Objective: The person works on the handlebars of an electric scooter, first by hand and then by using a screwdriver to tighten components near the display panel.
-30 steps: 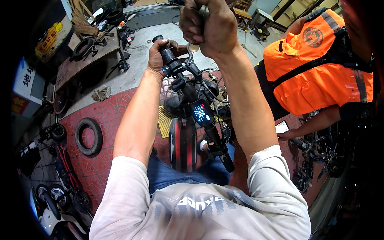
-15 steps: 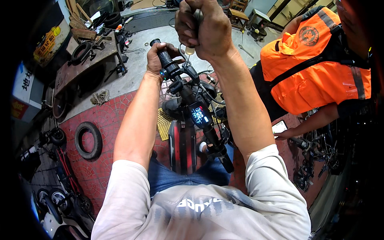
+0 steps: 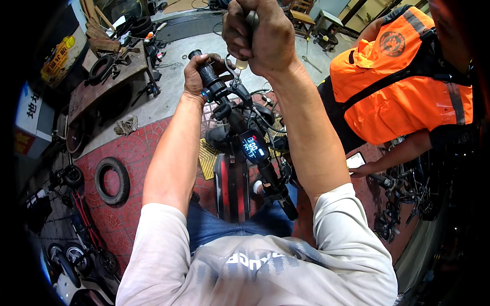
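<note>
My left hand [image 3: 196, 75] is closed around the black rubber handlebar grip [image 3: 208, 74] of an electric scooter. Its fingers reach past the grip toward the brake lever [image 3: 236, 84]. Higher up and nearer to me, my right hand [image 3: 263, 38] makes a fist around a tool whose pale yellow end [image 3: 241, 65] pokes out below. The fist hides the rest, so its kind cannot be told. A lit display [image 3: 252, 145] sits mid-handlebar, with cables beside it. Below, the scooter's black deck with red stripes [image 3: 233, 188] stands between my legs.
A person in an orange vest [image 3: 395, 81] stands close on the right, holding a phone [image 3: 356, 160]. A loose tyre [image 3: 112, 180] lies on the red paving at left. Beyond are a cluttered workbench [image 3: 109, 76], a wrench [image 3: 311, 64] on the floor and parked scooters [image 3: 76, 255].
The handlebar's grip end and my left hand have shifted slightly to the left. My right hand stays nearly where it was, still closed around the tool.
</note>
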`<state>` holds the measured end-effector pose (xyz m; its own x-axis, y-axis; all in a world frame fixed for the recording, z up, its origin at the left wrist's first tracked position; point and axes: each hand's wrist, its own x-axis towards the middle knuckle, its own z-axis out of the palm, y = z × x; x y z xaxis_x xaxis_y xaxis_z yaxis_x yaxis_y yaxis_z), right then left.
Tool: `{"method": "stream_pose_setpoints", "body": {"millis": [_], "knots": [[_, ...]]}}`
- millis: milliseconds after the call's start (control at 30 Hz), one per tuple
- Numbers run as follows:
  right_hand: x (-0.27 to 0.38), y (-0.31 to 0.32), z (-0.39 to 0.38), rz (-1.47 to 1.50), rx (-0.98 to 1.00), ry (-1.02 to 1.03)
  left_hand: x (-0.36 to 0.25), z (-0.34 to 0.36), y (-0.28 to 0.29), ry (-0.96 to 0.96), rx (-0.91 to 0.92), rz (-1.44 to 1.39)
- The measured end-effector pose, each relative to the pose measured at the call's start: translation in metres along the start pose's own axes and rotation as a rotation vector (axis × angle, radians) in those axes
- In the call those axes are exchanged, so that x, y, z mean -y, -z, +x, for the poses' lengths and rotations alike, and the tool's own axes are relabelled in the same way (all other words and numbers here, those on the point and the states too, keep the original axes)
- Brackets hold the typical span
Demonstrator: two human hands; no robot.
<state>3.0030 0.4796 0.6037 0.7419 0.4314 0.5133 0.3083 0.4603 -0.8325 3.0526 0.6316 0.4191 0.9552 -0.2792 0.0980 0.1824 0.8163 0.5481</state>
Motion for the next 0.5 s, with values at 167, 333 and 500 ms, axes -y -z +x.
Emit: {"method": "stream_pose_setpoints", "body": {"millis": [167, 333, 500], "knots": [[0.0013, -0.0005, -0.0004, 0.031, -0.018, -0.01, -0.0043, -0.0003, 0.0048, 0.01, -0.015, 0.071], [-0.0024, -0.0005, 0.0021, 0.024, 0.014, 0.018, -0.0052, -0.0074, -0.0006, 0.061, 0.011, -0.009], [-0.004, 0.0031, 0.0011, 0.023, 0.002, 0.017, 0.0037, -0.0008, 0.005, 0.038, 0.141, -0.13]]}}
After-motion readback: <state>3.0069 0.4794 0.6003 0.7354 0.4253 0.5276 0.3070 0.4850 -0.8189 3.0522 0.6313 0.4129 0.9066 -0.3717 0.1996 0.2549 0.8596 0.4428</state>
